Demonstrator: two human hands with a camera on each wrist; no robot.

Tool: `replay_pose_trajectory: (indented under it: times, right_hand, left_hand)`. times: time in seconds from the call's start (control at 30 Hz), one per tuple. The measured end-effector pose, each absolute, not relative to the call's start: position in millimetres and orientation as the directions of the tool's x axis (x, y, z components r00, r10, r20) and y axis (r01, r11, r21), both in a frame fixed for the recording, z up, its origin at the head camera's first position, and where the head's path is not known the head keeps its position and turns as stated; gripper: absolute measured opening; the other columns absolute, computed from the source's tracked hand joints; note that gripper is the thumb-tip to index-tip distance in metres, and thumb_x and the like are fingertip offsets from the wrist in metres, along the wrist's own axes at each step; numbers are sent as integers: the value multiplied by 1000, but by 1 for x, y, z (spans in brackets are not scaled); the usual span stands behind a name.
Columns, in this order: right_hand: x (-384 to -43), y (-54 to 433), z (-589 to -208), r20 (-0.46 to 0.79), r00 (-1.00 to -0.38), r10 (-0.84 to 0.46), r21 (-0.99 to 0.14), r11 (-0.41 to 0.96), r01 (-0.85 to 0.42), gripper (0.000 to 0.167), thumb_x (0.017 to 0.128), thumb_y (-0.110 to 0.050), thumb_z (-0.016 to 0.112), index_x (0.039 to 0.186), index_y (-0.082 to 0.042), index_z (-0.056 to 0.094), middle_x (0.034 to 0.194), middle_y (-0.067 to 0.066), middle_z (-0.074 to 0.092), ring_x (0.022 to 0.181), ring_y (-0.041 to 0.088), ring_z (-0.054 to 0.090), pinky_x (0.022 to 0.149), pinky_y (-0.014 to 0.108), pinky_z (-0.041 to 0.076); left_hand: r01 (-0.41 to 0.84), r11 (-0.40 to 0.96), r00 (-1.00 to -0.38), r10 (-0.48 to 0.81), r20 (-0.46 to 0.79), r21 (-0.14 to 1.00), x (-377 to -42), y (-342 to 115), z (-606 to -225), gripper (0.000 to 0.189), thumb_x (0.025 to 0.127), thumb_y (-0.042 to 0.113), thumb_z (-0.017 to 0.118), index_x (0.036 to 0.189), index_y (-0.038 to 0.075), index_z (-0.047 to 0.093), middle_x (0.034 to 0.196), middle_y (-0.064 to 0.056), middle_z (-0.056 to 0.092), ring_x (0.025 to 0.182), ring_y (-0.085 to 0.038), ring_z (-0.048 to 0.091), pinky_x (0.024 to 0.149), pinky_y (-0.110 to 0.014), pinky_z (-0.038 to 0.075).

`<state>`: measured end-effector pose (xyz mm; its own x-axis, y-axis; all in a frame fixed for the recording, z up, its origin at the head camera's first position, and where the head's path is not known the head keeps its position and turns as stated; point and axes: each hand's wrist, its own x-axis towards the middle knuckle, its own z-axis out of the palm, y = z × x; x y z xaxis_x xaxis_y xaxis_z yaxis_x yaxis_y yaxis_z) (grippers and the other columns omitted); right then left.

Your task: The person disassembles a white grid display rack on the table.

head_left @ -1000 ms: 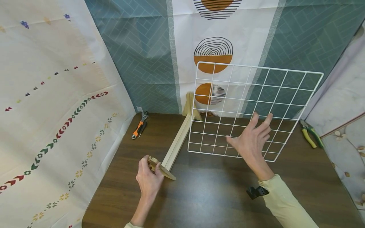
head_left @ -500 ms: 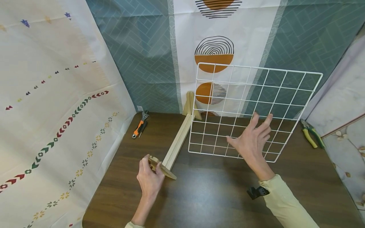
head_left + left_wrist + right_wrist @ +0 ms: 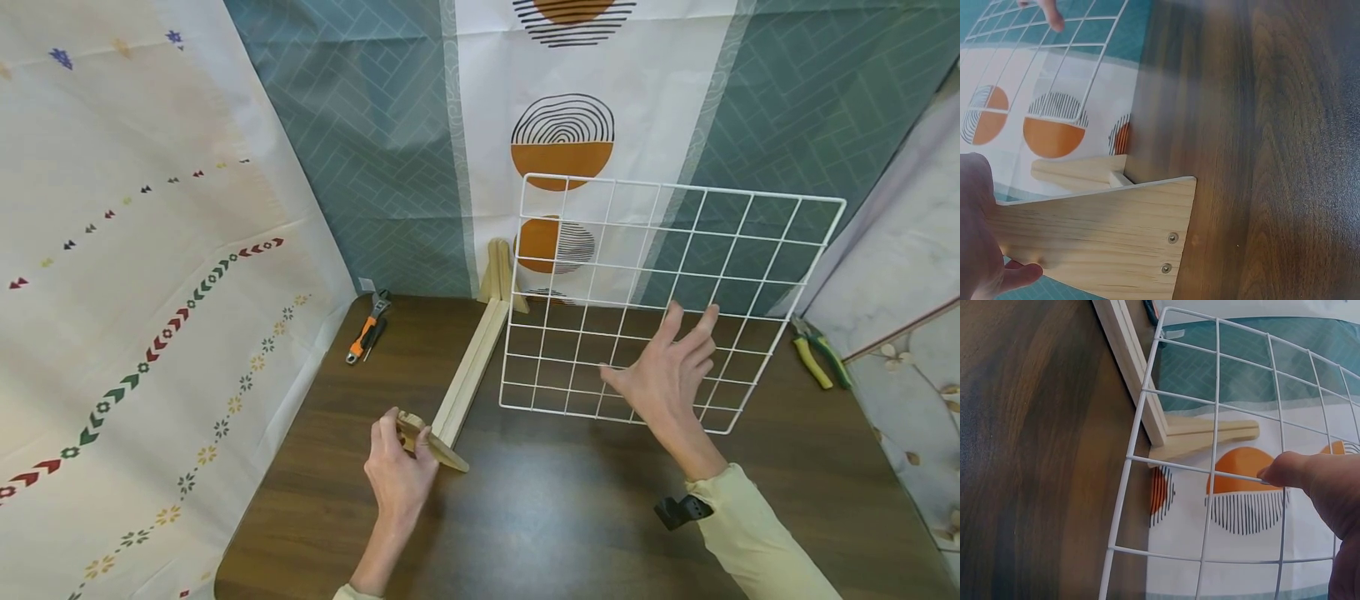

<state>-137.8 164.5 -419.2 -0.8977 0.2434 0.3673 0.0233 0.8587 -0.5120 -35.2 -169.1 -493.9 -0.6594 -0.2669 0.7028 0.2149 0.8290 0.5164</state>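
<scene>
My left hand (image 3: 401, 475) pinches the top of the near end panel (image 3: 1104, 237) of a wooden stand (image 3: 472, 362). In the left wrist view that panel has two screw heads near its lower edge. A long beam runs from it to a second upright panel (image 3: 497, 271) at the back. To the right, my right hand (image 3: 667, 379) holds a white wire grid (image 3: 705, 190) tilted up, its thumb (image 3: 1285, 470) pressed on a wire. The grid's left edge stands beside the beam in the head view; whether they touch I cannot tell.
On the brown table (image 3: 540, 517), an orange-and-black adjustable wrench (image 3: 360, 337) lies at the back left beside a small dark tool (image 3: 375, 337). Green-and-yellow pliers (image 3: 817, 358) lie at the right. Patterned cloth (image 3: 390, 150) hangs behind the table and along its sides.
The wire grid has come down slightly and a little to the right, with my right hand still on it. My left hand and the near panel have shifted slightly right.
</scene>
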Motion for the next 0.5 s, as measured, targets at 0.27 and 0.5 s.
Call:
replay_pose_trajectory:
  times: [0.27, 0.5]
  right_hand:
    - [-137, 166, -422, 346, -905, 247, -511, 859, 39, 138, 52, -38, 98, 152, -2, 10, 158, 25, -21, 127, 58, 17, 89, 69, 28]
    - [-136, 168, -426, 316, -916, 247, -507, 860, 57, 138, 53, -39, 98, 152, -3, 9, 158, 25, -22, 125, 58, 18, 86, 69, 29]
  left_hand:
    - [225, 836, -654, -252, 713, 501, -35, -168, -494, 48, 77, 5, 78, 116, -7, 52, 89, -26, 57, 60, -38, 59, 43, -49, 50]
    - [243, 838, -648, -235, 724, 489, -35, -167, -495, 48, 77, 6, 78, 116, -7, 52, 88, -25, 56, 61, -38, 60, 43, -49, 51]
